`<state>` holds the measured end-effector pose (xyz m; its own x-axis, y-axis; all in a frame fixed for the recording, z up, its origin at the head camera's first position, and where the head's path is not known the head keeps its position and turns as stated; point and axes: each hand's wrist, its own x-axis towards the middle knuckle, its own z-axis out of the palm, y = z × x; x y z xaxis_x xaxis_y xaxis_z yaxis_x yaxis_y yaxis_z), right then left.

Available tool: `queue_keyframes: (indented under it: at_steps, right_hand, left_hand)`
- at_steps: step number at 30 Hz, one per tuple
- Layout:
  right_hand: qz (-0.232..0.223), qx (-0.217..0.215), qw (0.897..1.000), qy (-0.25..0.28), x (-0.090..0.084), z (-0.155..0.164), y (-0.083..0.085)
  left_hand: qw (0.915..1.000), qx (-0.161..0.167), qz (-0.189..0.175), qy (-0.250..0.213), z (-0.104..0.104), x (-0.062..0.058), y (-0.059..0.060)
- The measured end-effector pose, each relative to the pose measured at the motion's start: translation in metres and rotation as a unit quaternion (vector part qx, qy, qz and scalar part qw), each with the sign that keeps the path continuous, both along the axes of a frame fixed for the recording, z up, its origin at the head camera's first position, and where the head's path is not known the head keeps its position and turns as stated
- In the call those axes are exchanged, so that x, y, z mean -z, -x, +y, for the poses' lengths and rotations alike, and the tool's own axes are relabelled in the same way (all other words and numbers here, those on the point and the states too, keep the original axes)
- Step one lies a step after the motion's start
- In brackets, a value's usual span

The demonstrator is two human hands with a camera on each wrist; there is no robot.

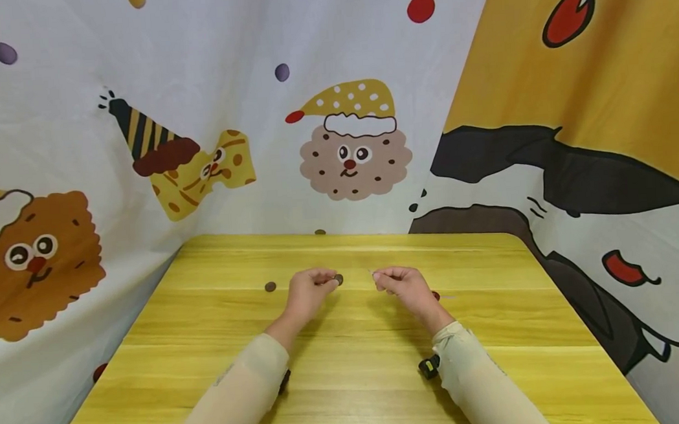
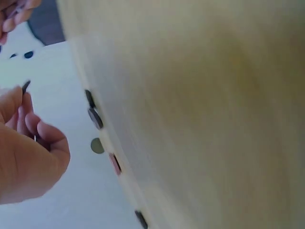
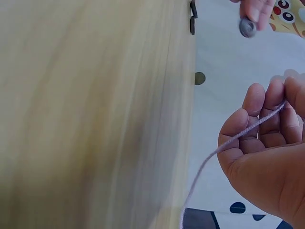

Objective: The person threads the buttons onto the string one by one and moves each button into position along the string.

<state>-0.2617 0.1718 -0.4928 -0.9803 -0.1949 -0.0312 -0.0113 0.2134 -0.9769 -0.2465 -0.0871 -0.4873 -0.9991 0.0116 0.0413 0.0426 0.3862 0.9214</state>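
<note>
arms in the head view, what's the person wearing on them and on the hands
Both arms are covered in thin, pale beige sleeves that end at the wrists. The left hand and right hand are bare: no gloves, rings or markings show. A small dark device sits under the right wrist, and another dark piece under the left sleeve.

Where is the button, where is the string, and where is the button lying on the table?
held button [image 3: 247, 27], right wrist view, on its grey face.
string [image 3: 248, 129], right wrist view, on the strand crossing the fingers.
loose button [image 1: 271, 286], head view, on its brown top, left of the hands.
</note>
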Motion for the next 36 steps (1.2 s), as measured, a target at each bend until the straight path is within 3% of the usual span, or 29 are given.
queue_keyframes:
  at_steps: [7, 12, 18, 36]
  right_hand:
    - [0.004, 0.015, 1.000, -0.006, -0.006, -0.006, -0.003]
    - [0.013, 0.013, 1.000, -0.002, -0.009, -0.009, -0.005]
    - [0.026, 0.011, 1.000, -0.012, -0.013, -0.014, -0.006]
    - [0.026, 0.003, 0.998, -0.048, -0.017, -0.022, -0.008]
  left_hand:
    - [0.9911, -0.081, 0.016, -0.105, 0.017, -0.004, -0.001]
    - [0.9853, -0.104, 0.047, -0.127, 0.027, -0.005, -0.003]
    - [0.9832, -0.105, 0.083, -0.125, 0.035, -0.005, -0.006]
    - [0.9884, -0.099, 0.086, -0.077, 0.040, -0.007, -0.010]
